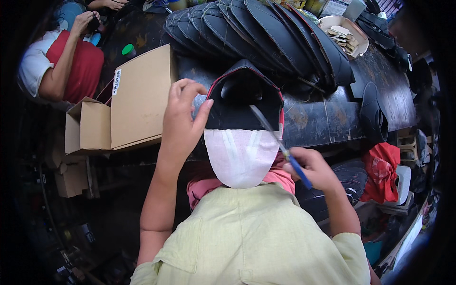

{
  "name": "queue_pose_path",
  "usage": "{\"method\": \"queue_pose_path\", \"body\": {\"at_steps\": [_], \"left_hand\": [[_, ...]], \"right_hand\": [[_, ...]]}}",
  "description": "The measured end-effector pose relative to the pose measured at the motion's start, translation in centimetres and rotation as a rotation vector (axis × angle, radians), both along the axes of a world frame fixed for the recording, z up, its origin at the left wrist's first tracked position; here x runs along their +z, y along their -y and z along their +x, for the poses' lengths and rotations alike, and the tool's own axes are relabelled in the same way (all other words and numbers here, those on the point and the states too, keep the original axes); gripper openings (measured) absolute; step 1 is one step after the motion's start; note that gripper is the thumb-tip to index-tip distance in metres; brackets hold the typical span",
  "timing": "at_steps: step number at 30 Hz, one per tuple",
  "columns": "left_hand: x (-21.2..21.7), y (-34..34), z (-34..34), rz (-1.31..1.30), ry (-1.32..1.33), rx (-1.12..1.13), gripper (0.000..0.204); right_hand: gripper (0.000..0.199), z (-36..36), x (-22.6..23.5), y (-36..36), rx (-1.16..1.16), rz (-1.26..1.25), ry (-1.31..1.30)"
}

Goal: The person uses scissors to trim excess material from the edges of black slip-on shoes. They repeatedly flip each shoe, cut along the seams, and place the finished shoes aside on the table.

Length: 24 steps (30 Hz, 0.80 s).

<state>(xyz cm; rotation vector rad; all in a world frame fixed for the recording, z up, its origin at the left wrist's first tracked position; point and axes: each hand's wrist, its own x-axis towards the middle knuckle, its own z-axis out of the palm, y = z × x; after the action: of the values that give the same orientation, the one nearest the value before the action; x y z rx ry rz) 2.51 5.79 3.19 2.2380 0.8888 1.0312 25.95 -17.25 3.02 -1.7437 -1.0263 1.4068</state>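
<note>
A black seat cover with red piping lies against the edge of the dark worktable, with its white fabric lining turned toward me. My left hand grips the cover's left edge, thumb on the rim. My right hand holds a blue-handled brush whose pale tip reaches up over the cover's black inside. A pink cloth sits under the lining, on my lap.
A row of stacked black seat covers fills the dark worktable behind. An open cardboard box stands at left. A person in a red top sits at upper left. A red bag lies at right.
</note>
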Motion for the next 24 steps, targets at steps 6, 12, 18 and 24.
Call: {"method": "queue_pose_path", "body": {"at_steps": [6,12,18,24], "left_hand": [[-0.9,0.3,1.6,-0.041,-0.197,-0.056,0.043],[-0.2,0.5,1.8,0.074,-0.235,0.014,0.039],[-1.5,3.3,5.2,0.137,-0.015,-0.165,0.018],[-5.5,6.5,10.4,-0.218,-0.009,-0.228,0.024]], "right_hand": [[0.029,2.6,-1.4,2.3,-0.296,0.228,0.345],[0.035,2.4,-3.3,1.2,-0.344,0.177,0.302],[0.024,3.2,-4.2,-2.9,-0.41,0.453,0.296],[0.028,3.7,-4.7,-7.3,-0.393,0.517,0.1]]}}
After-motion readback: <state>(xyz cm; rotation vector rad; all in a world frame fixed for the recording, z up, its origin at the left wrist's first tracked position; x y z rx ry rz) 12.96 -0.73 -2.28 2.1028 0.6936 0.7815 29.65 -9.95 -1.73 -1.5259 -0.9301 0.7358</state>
